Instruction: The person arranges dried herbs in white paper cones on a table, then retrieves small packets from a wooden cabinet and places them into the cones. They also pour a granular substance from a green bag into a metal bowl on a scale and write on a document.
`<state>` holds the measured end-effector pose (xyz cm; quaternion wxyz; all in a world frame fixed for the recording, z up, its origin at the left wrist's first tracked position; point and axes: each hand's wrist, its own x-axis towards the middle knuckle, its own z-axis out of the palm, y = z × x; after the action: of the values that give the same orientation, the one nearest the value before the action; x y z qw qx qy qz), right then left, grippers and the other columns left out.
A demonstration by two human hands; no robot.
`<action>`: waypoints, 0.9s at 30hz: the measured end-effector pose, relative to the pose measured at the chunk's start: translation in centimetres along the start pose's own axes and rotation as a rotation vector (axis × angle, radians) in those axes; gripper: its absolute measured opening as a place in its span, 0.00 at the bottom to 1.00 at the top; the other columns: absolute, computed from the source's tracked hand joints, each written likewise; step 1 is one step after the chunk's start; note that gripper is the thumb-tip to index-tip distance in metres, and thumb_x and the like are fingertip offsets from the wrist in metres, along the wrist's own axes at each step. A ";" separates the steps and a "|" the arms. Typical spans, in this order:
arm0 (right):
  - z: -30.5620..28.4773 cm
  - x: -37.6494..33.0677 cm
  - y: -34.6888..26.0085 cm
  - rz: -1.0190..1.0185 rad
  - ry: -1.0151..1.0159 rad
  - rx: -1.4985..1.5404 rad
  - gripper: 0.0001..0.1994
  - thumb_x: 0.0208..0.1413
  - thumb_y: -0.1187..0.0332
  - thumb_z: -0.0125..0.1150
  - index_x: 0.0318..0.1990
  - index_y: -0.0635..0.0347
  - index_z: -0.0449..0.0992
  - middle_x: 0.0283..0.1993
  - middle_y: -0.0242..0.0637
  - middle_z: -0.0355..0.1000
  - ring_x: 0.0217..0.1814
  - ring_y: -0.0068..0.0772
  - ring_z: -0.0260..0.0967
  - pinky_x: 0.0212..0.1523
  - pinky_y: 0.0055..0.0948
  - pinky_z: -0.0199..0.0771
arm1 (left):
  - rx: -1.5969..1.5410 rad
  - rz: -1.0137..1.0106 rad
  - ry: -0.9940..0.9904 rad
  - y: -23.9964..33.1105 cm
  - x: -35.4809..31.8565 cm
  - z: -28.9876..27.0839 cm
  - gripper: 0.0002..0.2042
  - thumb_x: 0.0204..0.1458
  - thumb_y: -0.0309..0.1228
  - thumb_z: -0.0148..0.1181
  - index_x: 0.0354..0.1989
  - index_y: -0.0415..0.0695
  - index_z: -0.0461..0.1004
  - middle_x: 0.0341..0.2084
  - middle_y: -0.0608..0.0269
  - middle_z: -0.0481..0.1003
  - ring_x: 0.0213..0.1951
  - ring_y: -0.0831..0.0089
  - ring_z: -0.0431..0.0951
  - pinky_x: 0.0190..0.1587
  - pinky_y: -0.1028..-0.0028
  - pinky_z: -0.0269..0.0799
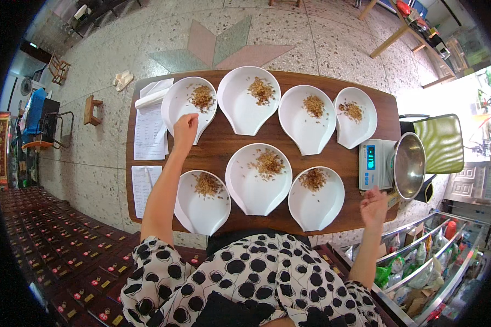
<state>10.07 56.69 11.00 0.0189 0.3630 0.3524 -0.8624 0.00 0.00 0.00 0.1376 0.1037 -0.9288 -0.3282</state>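
Several white spouted dishes lie on a brown wooden table (223,139), each with a small heap of brown dried herb. My left hand (185,128) reaches to the far-left dish (175,106), its fingers touching the dish's near rim; whether it pinches anything is hidden. My right hand (374,206) hovers with fingers apart at the table's right front corner, just below a small digital scale (375,163) carrying a round metal pan (409,165). The nearest dishes to me are the front-left dish (202,204), the middle dish (256,185) and the front-right dish (316,201).
White paper sheets (148,128) lie along the table's left edge. A green chair (443,143) stands to the right. A metal rack with packets (420,256) sits at lower right. Dark wooden drawers (71,245) fill the lower left. Speckled floor with small stools lies beyond.
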 end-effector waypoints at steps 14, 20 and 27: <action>7.4 -1.9 11.5 0.262 -0.101 -0.308 0.18 0.54 0.61 0.46 0.51 0.56 0.62 0.31 0.31 0.67 0.37 0.26 0.64 0.35 0.27 0.60 | 0.262 -0.044 -0.041 -0.1 6.7 2.7 0.06 0.41 0.26 0.57 0.29 0.42 0.70 0.31 0.54 0.69 0.32 0.54 0.72 0.34 0.61 0.68; 10.2 -1.1 12.7 0.285 -0.182 -0.336 0.14 0.55 0.61 0.46 0.47 0.53 0.64 0.29 0.30 0.67 0.36 0.25 0.64 0.35 0.26 0.60 | 0.243 0.004 -0.056 -1.2 7.2 2.7 0.04 0.42 0.26 0.55 0.28 0.43 0.71 0.29 0.55 0.70 0.32 0.56 0.72 0.34 0.61 0.68; 11.5 -1.2 14.1 0.329 -0.188 -0.304 0.12 0.55 0.63 0.46 0.46 0.53 0.65 0.29 0.30 0.68 0.35 0.25 0.64 0.34 0.25 0.60 | 0.118 -0.004 0.062 -1.2 7.2 1.2 0.03 0.41 0.26 0.56 0.26 0.43 0.72 0.23 0.57 0.72 0.27 0.62 0.73 0.31 0.66 0.69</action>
<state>7.95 38.73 9.01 0.2463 0.3265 0.4109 -0.8148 -7.00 -2.25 -0.31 0.1594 0.1239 -0.9415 -0.2699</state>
